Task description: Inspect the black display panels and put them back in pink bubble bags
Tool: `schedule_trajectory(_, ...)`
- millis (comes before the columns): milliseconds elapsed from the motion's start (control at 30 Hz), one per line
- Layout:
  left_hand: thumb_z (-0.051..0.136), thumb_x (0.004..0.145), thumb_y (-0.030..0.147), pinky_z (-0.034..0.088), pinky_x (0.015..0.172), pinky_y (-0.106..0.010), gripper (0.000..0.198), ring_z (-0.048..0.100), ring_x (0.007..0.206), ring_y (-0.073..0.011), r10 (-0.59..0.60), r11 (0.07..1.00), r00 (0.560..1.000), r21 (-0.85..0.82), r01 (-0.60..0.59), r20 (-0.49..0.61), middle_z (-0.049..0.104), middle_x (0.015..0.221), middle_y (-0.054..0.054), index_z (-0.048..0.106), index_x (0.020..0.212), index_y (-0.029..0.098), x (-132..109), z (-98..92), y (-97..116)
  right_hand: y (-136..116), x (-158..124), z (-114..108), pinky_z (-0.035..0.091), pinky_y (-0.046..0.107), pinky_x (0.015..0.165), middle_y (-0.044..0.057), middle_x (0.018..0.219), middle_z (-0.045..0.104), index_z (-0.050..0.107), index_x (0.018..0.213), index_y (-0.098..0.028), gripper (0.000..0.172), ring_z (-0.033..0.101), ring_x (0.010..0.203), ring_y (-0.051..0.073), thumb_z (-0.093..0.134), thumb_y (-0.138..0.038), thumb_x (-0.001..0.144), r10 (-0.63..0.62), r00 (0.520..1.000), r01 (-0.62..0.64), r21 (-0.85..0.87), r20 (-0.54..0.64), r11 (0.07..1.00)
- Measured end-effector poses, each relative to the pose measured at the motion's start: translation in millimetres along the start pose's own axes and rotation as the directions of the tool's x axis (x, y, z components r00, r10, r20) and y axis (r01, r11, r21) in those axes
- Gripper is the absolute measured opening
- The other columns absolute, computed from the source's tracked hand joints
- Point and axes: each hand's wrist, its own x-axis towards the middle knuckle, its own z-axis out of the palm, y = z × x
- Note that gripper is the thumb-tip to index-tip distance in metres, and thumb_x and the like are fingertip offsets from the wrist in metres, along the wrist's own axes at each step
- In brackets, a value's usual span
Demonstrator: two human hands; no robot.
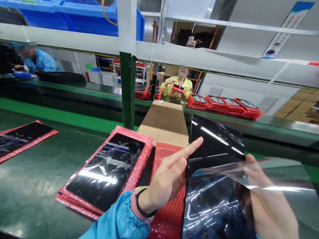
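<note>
A glossy black tablet-like screen panel stands tilted in front of me. My right hand grips it at its right edge, fingertips showing near the rim. A clear plastic film hangs over the panel's lower part and sticks out to the right, in front of my right hand. My left hand is at the panel's left edge. Its index finger is stretched out across the panel's front, with the thumb below it; the other fingers are partly hidden.
Left of my hands, another black panel lies on red bubble-wrap bags; more red bubble wrap is under my left wrist. A further panel lies far left. A green post and brown board stand ahead. Two people work beyond.
</note>
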Motion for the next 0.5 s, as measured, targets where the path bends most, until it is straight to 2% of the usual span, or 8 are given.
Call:
schedule_trajectory(67,0.046,0.097,0.031,0.048,0.095,-0.029,0.039,0.063,0.117,-0.0221,0.006,1.0,1.0,-0.005,-0.006,-0.007,0.068,0.126,-0.006,0.057,0.134,0.026,0,0.6,0,-3,-2,6,0.063,0.033,0.075,-0.005,0.1,0.075,0.067,0.114,-0.038,0.059,0.073,0.085,0.023,0.081,-0.025,0.058,0.075,0.996,-0.073,0.047,-0.044,0.996)
schedule_trajectory(133,0.048,0.096,0.032,0.048,0.094,-0.03,0.039,0.063,0.116,-0.0229,0.01,1.0,1.0,-0.001,-0.01,-0.013,0.067,0.128,-0.006,0.058,0.134,0.025,1,1.1,0,-5,-6,10,0.062,0.032,0.073,-0.005,0.109,0.073,0.063,0.121,-0.042,0.068,0.072,0.088,0.022,0.079,-0.023,0.058,0.105,0.994,-0.103,0.069,-0.017,0.992)
schedule_trajectory(167,0.049,0.096,0.032,0.049,0.093,-0.03,0.04,0.063,0.116,-0.0232,0.009,1.0,1.0,0.001,-0.009,-0.016,0.067,0.128,-0.007,0.058,0.134,0.025,1,1.3,0,-7,-8,12,0.062,0.03,0.071,-0.005,0.107,0.074,0.062,0.123,-0.044,0.07,0.073,0.084,0.021,0.079,-0.023,0.059,0.111,0.994,-0.111,0.068,0.0,0.992)
schedule_trajectory(267,0.049,0.096,0.032,0.049,0.093,-0.031,0.039,0.064,0.114,-0.023,0.006,1.0,1.0,0.004,-0.006,-0.026,0.066,0.129,-0.006,0.059,0.133,0.025,0,1.2,0,-10,-12,14,0.06,0.022,0.059,-0.006,0.08,0.074,0.062,0.122,-0.046,0.072,0.069,0.061,0.014,0.078,-0.02,0.057,0.131,0.991,-0.13,0.076,-0.006,0.989)
schedule_trajectory(333,0.05,0.095,0.032,0.049,0.093,-0.032,0.039,0.066,0.11,-0.0224,0.005,1.0,0.999,0.006,-0.005,-0.038,0.064,0.132,-0.006,0.058,0.133,0.026,-1,0.7,0,-11,-13,15,0.058,0.018,0.052,-0.007,0.068,0.07,0.063,0.121,-0.046,0.073,0.065,0.052,0.011,0.078,-0.018,0.056,0.134,0.991,-0.132,0.083,-0.017,0.988)
schedule_trajectory(433,0.051,0.095,0.03,0.05,0.091,-0.033,0.044,0.07,0.096,-0.0202,-0.009,1.0,0.999,0.012,0.009,-0.049,0.062,0.135,-0.007,0.052,0.138,0.028,-1,-0.4,-1,-13,-14,16,0.056,0.015,0.047,-0.006,0.069,0.07,0.063,0.121,-0.045,0.073,0.065,0.053,0.011,0.079,-0.017,0.055,0.124,0.992,-0.122,0.075,-0.012,0.99)
schedule_trajectory(500,0.052,0.095,0.029,0.05,0.091,-0.034,0.045,0.07,0.095,-0.0203,-0.005,1.0,0.999,0.014,0.005,-0.043,0.063,0.134,-0.007,0.05,0.14,0.028,-1,-1.1,-3,-13,-14,16,0.055,0.015,0.046,-0.006,0.07,0.071,0.064,0.121,-0.045,0.072,0.065,0.053,0.012,0.078,-0.018,0.056,0.116,0.993,-0.115,0.072,-0.007,0.991)
